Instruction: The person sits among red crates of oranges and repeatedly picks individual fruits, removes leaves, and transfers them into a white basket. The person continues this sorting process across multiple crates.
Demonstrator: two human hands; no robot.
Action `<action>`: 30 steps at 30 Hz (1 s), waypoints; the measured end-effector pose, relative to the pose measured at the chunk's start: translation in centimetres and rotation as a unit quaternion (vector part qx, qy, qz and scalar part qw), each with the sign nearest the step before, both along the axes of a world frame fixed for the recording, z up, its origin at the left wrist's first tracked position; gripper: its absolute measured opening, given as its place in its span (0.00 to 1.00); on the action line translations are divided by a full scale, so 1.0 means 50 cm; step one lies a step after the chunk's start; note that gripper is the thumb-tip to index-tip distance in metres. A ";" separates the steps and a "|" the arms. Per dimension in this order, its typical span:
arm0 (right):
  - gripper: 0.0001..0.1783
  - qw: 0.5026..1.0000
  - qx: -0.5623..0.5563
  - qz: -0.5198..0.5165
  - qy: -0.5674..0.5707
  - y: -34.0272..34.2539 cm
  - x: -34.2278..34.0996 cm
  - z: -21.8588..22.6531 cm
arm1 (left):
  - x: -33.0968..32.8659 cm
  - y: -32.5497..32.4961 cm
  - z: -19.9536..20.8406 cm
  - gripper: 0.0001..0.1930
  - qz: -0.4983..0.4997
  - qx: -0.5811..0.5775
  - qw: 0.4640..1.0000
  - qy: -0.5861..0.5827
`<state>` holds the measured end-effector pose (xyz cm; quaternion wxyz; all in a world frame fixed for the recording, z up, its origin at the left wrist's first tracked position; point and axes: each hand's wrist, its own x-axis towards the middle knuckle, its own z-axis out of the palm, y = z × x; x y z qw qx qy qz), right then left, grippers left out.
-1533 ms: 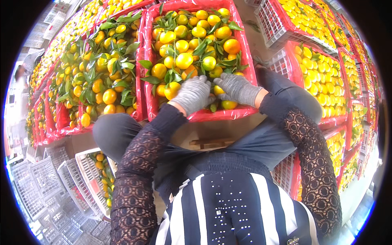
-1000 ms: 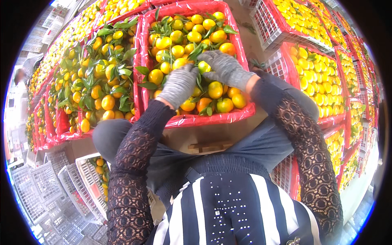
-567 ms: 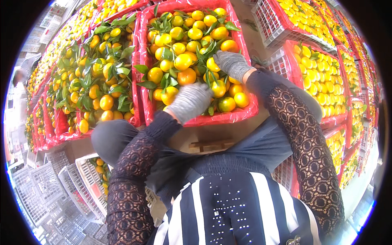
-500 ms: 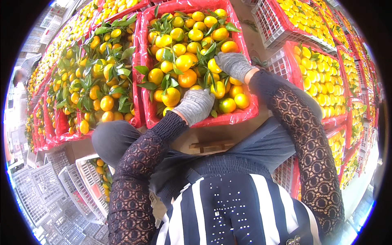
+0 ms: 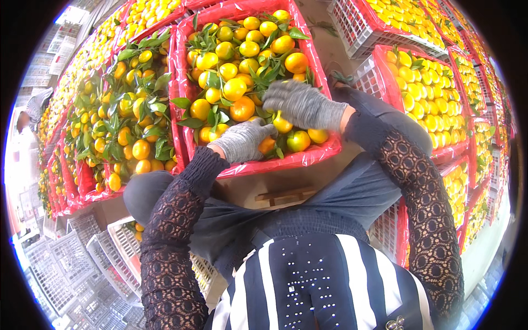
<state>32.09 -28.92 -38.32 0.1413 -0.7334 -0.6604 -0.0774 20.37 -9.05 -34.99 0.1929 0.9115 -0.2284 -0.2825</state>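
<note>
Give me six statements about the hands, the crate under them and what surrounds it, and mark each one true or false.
1. The left hand and the right hand both wear gray gloves. True.
2. Both hands are over the same crate. True.
3. The lining of that crate is blue. False: the lining is red.
4. The fruit in it has no leaves. False: green leaves lie among the fruit.
5. More leafy fruit lies to the left of that crate. True.
6. The shirt is plain white. False: the shirt has dark and white stripes.
</note>
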 end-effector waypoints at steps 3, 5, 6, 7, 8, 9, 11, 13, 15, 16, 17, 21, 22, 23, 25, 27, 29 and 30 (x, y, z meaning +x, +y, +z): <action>0.23 0.988 -0.096 0.065 0.103 0.004 -0.024 0.009 | 0.002 0.005 -0.004 0.37 0.015 0.018 0.999 0.040; 0.25 0.989 -0.088 0.063 0.096 0.007 -0.026 0.017 | 0.001 0.010 -0.005 0.40 0.068 -0.050 0.995 0.051; 0.26 0.986 -0.111 0.052 0.112 0.009 -0.023 0.021 | 0.000 0.014 -0.003 0.41 0.095 -0.084 0.990 0.056; 0.27 0.983 -0.122 0.038 0.128 0.008 -0.019 0.024 | -0.001 0.018 -0.001 0.41 0.125 -0.132 0.981 0.071; 0.27 0.978 -0.168 0.023 0.124 0.011 -0.015 0.026 | -0.001 0.023 0.004 0.40 0.124 -0.153 0.978 0.072; 0.28 0.971 -0.204 0.005 0.121 0.012 -0.014 0.026 | -0.002 0.031 0.010 0.39 0.121 -0.172 0.974 0.079; 0.27 0.970 -0.226 0.000 0.087 0.024 -0.022 0.024 | -0.005 0.050 0.026 0.34 0.142 -0.221 0.956 0.128; 0.26 0.962 -0.268 -0.014 0.056 0.050 -0.048 0.015 | -0.010 0.073 0.042 0.34 0.183 -0.268 0.929 0.177; 0.24 0.951 -0.304 -0.042 0.034 0.071 -0.069 0.006 | -0.018 0.098 0.053 0.37 0.279 -0.377 0.846 0.253; 0.25 0.946 -0.318 -0.050 0.044 0.077 -0.075 0.002 | -0.022 0.111 0.056 0.38 0.316 -0.418 0.800 0.292; 0.26 0.947 -0.316 -0.043 0.050 0.071 -0.073 0.000 | -0.027 0.118 0.054 0.38 0.319 -0.428 0.795 0.288; 0.28 0.978 -0.165 -0.002 0.125 0.012 -0.039 0.004 | -0.043 0.145 0.055 0.36 0.366 -0.535 0.708 0.279; 0.28 0.977 -0.169 -0.005 0.134 0.007 -0.032 0.006 | -0.046 0.149 0.057 0.32 0.408 -0.563 0.665 0.272; 0.28 0.970 -0.196 -0.009 0.147 0.006 -0.031 0.007 | -0.047 0.154 0.063 0.32 0.418 -0.619 0.618 0.244; 0.28 0.958 -0.251 -0.046 0.127 0.016 -0.038 0.010 | -0.049 0.163 0.078 0.29 0.432 -0.693 0.537 0.213; 0.25 0.957 -0.275 -0.069 0.054 0.043 -0.059 0.013 | -0.050 0.169 0.087 0.24 0.406 -0.722 0.523 0.202; 0.25 0.948 -0.303 -0.088 0.046 0.058 -0.071 0.021 | -0.051 0.173 0.088 0.20 0.444 -0.675 0.571 0.147; 0.25 0.934 -0.333 -0.110 0.068 0.064 -0.069 0.027 | -0.052 0.175 0.084 0.19 0.454 -0.646 0.602 0.119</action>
